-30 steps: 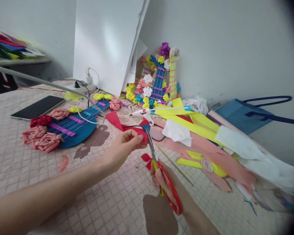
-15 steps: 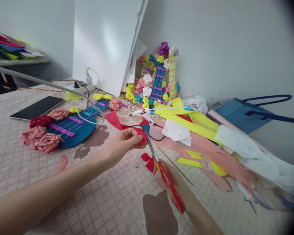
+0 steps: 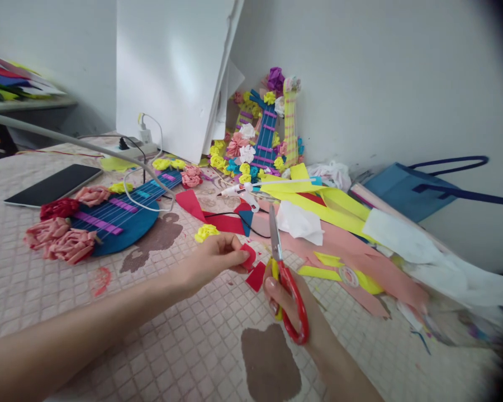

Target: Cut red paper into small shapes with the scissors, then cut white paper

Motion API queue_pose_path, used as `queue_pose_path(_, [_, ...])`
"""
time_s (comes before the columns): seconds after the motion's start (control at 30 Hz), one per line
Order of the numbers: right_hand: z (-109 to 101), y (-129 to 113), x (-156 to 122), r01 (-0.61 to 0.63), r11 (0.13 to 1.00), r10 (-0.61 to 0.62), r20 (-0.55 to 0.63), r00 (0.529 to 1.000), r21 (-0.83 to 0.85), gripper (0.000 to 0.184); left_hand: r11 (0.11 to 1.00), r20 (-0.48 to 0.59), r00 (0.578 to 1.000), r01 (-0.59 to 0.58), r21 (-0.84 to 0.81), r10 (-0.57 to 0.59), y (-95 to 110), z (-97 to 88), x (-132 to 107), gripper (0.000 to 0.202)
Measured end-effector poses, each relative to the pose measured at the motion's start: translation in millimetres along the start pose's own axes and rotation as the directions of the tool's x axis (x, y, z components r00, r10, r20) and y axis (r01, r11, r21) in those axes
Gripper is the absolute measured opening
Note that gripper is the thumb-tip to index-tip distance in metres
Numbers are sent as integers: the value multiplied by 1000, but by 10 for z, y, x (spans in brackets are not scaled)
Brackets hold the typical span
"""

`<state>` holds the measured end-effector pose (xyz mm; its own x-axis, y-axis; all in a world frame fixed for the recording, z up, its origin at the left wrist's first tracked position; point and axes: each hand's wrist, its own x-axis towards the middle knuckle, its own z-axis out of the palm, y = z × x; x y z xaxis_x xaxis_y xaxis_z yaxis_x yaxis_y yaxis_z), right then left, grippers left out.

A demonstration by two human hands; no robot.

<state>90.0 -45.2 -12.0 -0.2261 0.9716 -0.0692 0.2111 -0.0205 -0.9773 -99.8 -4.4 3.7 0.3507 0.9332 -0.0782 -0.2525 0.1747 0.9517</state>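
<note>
My left hand (image 3: 216, 255) pinches a small red piece of paper or cloth (image 3: 248, 257) between thumb and fingertips, just above the table. In my right hand (image 3: 313, 317) is a pair of scissors (image 3: 275, 240) with red and yellow handles. Their blades point away from me, nearly together, and stand apart from the red piece. A loose red scrap (image 3: 256, 277) lies between the two hands. Just beyond my left hand sits a yellow paper flower (image 3: 207, 232), and red strips (image 3: 224, 222) lie farther back.
On the left are a blue toy guitar (image 3: 129, 231) with paper roses and a dark tablet-like device (image 3: 54, 184). A white glue gun (image 3: 243, 191) with its cord lies ahead. Yellow strips (image 3: 347, 212), pink sheets (image 3: 373, 268) and a blue bag (image 3: 406, 192) cover the right side.
The scissors have moved away from the red piece, and their blades now point more upright. My left hand has come slightly lower, uncovering the yellow flower.
</note>
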Motion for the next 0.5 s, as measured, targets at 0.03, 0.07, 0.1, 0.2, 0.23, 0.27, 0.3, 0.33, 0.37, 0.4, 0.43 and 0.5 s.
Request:
queue_pose_path(0.03, [3,0,0,-9,999,10,-23,1000,33,40,999,9,1000,10,30,-10,-12,22,-15,19])
queue_pose_path(0.07, [7,-1,0,-8,998,11,-45,999,64,37,998,15,1000,13,63,-14,-18,43,-28,19])
queue_pose_path(0.1, [13,-2,0,3,996,3,-62,998,89,36,995,21,1000,13,101,-16,-18,63,-40,19])
queue_pose_path(0.2, [37,-5,-1,37,991,-25,-91,996,127,30,982,34,999,17,188,-23,-3,109,-65,19])
queue_pose_path(0.23, [44,-5,-3,41,991,-28,-101,994,129,28,979,35,999,20,203,-28,1,118,-69,20])
queue_pose_path(0.27, [50,-5,-5,41,991,-28,-107,994,127,26,977,36,999,25,211,-33,3,124,-72,20])
queue_pose_path(0.3, [54,-3,-8,37,991,-23,-109,994,126,24,976,36,999,29,214,-38,2,128,-74,20])
queue_pose_path(0.33, [55,0,-10,32,991,-18,-106,994,127,22,977,38,998,33,213,-42,-2,130,-75,20])
queue_pose_path(0.37, [55,4,-13,27,991,-14,-101,995,130,22,977,42,998,35,211,-45,-8,130,-75,20])
queue_pose_path(0.4, [53,10,-15,23,991,-10,-96,995,134,21,976,44,998,35,213,-46,-15,130,-75,20])
queue_pose_path(0.43, [51,15,-16,19,991,-7,-92,996,135,21,975,48,998,33,219,-45,-24,128,-74,21])
queue_pose_path(0.5, [50,25,-16,28,990,-13,-103,995,140,20,971,68,997,21,237,-38,-44,122,-71,23])
